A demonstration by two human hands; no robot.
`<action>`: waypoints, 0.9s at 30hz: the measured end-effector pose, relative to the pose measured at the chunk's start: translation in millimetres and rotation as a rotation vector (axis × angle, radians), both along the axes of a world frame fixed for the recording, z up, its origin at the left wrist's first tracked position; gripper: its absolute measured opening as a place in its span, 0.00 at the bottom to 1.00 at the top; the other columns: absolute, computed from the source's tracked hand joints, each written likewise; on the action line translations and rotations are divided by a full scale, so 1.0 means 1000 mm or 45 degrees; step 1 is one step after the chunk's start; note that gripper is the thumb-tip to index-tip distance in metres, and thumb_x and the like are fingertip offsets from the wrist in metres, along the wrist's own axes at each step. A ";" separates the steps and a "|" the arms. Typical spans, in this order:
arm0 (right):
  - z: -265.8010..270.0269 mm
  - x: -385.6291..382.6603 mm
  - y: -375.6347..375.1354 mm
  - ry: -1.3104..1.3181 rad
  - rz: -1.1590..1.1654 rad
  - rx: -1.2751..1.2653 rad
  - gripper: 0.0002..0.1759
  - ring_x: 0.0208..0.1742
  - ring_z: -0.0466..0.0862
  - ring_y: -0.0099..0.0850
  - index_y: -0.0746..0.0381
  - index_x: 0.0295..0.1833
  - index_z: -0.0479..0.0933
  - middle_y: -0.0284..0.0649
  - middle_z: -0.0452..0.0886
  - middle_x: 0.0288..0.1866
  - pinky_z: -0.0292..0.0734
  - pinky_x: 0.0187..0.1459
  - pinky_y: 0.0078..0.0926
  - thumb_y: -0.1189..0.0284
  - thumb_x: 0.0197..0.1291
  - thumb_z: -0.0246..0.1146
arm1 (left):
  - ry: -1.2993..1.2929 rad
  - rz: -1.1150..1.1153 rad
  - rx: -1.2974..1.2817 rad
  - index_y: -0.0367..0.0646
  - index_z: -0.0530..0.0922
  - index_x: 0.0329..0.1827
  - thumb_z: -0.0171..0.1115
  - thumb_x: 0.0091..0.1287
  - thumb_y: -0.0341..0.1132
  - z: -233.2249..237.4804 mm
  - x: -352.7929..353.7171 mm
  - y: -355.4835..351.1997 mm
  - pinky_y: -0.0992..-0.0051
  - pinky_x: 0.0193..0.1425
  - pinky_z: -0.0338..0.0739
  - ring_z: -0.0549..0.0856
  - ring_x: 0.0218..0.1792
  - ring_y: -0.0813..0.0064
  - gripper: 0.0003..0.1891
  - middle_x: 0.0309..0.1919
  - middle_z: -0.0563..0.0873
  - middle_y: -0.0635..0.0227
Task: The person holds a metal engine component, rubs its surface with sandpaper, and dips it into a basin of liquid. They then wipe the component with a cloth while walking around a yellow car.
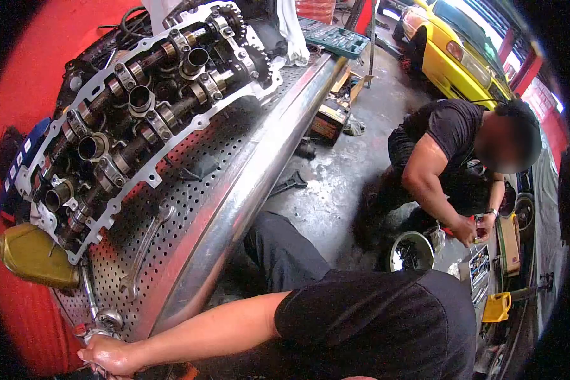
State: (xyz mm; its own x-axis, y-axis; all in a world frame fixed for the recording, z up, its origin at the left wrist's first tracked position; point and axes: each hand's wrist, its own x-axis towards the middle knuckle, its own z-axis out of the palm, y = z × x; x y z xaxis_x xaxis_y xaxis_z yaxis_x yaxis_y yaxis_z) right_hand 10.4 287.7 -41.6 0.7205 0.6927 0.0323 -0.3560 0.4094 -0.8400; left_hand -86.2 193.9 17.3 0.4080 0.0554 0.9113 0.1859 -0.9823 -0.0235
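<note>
My right hand (111, 356) is at the bottom left, closed around a chrome tool (97, 332) at the near corner of the perforated metal bench (196, 190). A ratchet head (109, 316) lies just above the fist. On the bench stands an engine cylinder head (139, 107) with exposed camshafts and spark-plug tubes. A long spanner (142, 247) lies flat between it and the bench rim. My left hand is out of view.
A golden oil bottle (35, 253) lies beside the cylinder head. A co-worker (449, 145) crouches on the floor at right, hands near a toolbox. On the floor are a bowl of parts (410, 252), a wrench (288, 183) and a yellow container (497, 307). A yellow car (456, 50) is parked behind.
</note>
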 end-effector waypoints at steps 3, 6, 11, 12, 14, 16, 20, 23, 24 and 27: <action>0.035 0.001 -0.071 -0.031 0.069 0.013 0.25 0.24 0.80 0.38 0.67 0.21 0.76 0.44 0.79 0.19 0.73 0.34 0.42 0.59 0.67 0.58 | -0.059 -0.238 -0.128 0.36 0.76 0.23 0.43 0.77 0.45 -0.009 0.001 0.007 0.70 0.23 0.62 0.65 0.16 0.68 0.26 0.14 0.68 0.65; 0.039 -0.003 -0.083 -0.075 0.122 0.011 0.25 0.25 0.80 0.39 0.68 0.23 0.76 0.45 0.79 0.21 0.73 0.35 0.42 0.59 0.66 0.58 | 0.028 -0.453 -0.357 0.34 0.79 0.27 0.48 0.76 0.47 -0.032 -0.015 0.037 0.69 0.25 0.65 0.68 0.19 0.68 0.25 0.18 0.71 0.63; 0.043 -0.003 -0.088 -0.045 0.076 -0.066 0.24 0.27 0.81 0.39 0.68 0.25 0.76 0.46 0.80 0.23 0.74 0.36 0.42 0.58 0.67 0.58 | 0.248 0.177 -0.442 0.32 0.82 0.34 0.52 0.74 0.47 -0.008 -0.016 0.007 0.66 0.33 0.76 0.81 0.26 0.66 0.24 0.29 0.84 0.59; 0.041 -0.002 -0.085 -0.014 0.102 -0.066 0.24 0.28 0.81 0.39 0.68 0.25 0.76 0.46 0.81 0.24 0.74 0.36 0.42 0.58 0.67 0.58 | 0.180 0.148 -0.354 0.33 0.82 0.32 0.52 0.74 0.46 -0.006 -0.012 0.003 0.66 0.34 0.77 0.82 0.28 0.65 0.23 0.29 0.84 0.59; 0.044 0.000 -0.084 0.018 0.142 -0.029 0.24 0.27 0.81 0.38 0.67 0.25 0.76 0.46 0.80 0.24 0.74 0.35 0.42 0.59 0.66 0.59 | 0.034 0.073 -0.164 0.35 0.82 0.30 0.53 0.74 0.43 -0.001 -0.002 -0.002 0.67 0.37 0.79 0.85 0.31 0.64 0.21 0.28 0.85 0.58; 0.043 0.000 -0.088 0.044 0.174 0.023 0.24 0.26 0.80 0.38 0.67 0.24 0.76 0.45 0.80 0.22 0.74 0.34 0.41 0.59 0.66 0.59 | 0.119 -0.098 -0.422 0.33 0.82 0.33 0.54 0.74 0.40 -0.008 -0.017 0.011 0.67 0.38 0.80 0.86 0.35 0.61 0.18 0.29 0.85 0.57; 0.003 -0.002 -0.018 -0.160 -0.009 0.029 0.25 0.23 0.80 0.39 0.66 0.22 0.75 0.44 0.79 0.20 0.74 0.33 0.41 0.59 0.66 0.58 | 0.106 -0.281 -0.449 0.33 0.83 0.36 0.52 0.75 0.41 -0.046 -0.031 0.057 0.68 0.36 0.79 0.84 0.31 0.59 0.19 0.29 0.85 0.57; 0.002 -0.004 -0.012 -0.103 0.013 -0.045 0.25 0.24 0.80 0.40 0.67 0.21 0.75 0.45 0.79 0.20 0.74 0.33 0.41 0.59 0.66 0.58 | 0.141 0.198 -0.416 0.35 0.82 0.37 0.52 0.75 0.43 -0.014 -0.018 0.005 0.68 0.36 0.78 0.83 0.31 0.59 0.19 0.31 0.85 0.55; 0.005 -0.003 -0.011 -0.089 0.017 -0.062 0.25 0.24 0.80 0.40 0.68 0.21 0.75 0.45 0.79 0.20 0.74 0.33 0.41 0.59 0.66 0.58 | 0.146 0.256 -0.321 0.35 0.82 0.39 0.53 0.74 0.43 -0.021 -0.017 0.012 0.68 0.36 0.78 0.83 0.32 0.58 0.18 0.33 0.85 0.54; 0.008 0.006 -0.015 -0.162 -0.036 -0.060 0.26 0.25 0.81 0.41 0.68 0.21 0.75 0.46 0.79 0.20 0.75 0.35 0.42 0.59 0.67 0.57 | -0.058 -0.023 -0.966 0.35 0.82 0.39 0.54 0.73 0.42 -0.007 -0.010 -0.013 0.67 0.37 0.79 0.84 0.33 0.58 0.17 0.36 0.86 0.52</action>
